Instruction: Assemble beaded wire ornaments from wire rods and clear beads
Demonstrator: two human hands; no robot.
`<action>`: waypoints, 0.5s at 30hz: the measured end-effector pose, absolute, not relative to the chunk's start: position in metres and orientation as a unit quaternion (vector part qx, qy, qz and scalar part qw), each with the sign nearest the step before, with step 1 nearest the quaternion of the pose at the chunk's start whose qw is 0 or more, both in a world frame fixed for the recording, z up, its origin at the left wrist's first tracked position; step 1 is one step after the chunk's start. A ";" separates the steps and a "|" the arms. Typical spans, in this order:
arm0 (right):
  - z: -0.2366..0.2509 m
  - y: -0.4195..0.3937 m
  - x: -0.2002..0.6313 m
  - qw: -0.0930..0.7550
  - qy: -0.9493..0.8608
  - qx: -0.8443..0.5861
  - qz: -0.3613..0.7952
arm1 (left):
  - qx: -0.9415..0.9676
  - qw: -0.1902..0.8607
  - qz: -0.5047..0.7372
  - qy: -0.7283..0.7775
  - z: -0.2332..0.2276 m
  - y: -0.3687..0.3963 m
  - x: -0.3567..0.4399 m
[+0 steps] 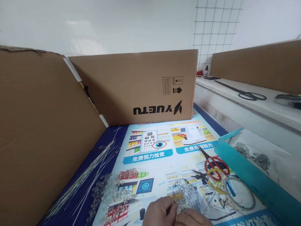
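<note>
Head view: left hand [159,218] in a pinch on the wire tangle [187,194], right hand [193,223] curled just beside, its grip unclear to me

Left hand [157,219]: back up, fingers bent inward, thumb and forefinger tips meeting in a pinch. Right hand [193,223]: just beside the left fingertips, slightly lower; fingers curled, laid close together, tips pointing at the left thumb. Right thumb hidden, grip unclear. Both wrists behind the fingers, beyond the lower edge.
</note>
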State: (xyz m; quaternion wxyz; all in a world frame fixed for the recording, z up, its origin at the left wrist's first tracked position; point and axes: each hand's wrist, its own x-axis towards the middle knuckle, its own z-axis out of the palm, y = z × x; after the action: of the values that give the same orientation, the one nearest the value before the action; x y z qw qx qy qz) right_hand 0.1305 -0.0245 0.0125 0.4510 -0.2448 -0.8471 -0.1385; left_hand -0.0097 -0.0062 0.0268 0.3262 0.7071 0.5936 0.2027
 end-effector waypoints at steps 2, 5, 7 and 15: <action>0.020 -0.021 0.131 0.437 -0.855 -0.221 -0.170 | 0.732 0.269 0.155 0.606 0.032 -0.005 -0.011; 0.026 -0.020 0.132 0.424 -0.863 -0.227 -0.156 | 0.743 0.237 0.137 0.611 0.035 -0.006 -0.013; 0.031 -0.020 0.133 0.416 -0.862 -0.247 -0.154 | 0.745 0.255 0.158 0.596 0.037 -0.007 -0.012; 0.042 -0.021 0.142 0.420 -0.845 -0.327 -0.063 | 0.737 0.322 0.265 0.532 0.045 -0.014 -0.009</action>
State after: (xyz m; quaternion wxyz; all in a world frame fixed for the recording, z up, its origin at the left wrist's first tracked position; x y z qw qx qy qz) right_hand 0.1422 -0.0209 0.0420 0.4196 -0.3266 -0.8446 -0.0626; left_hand -0.0087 -0.0140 0.0452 0.3224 0.7370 0.5316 0.2650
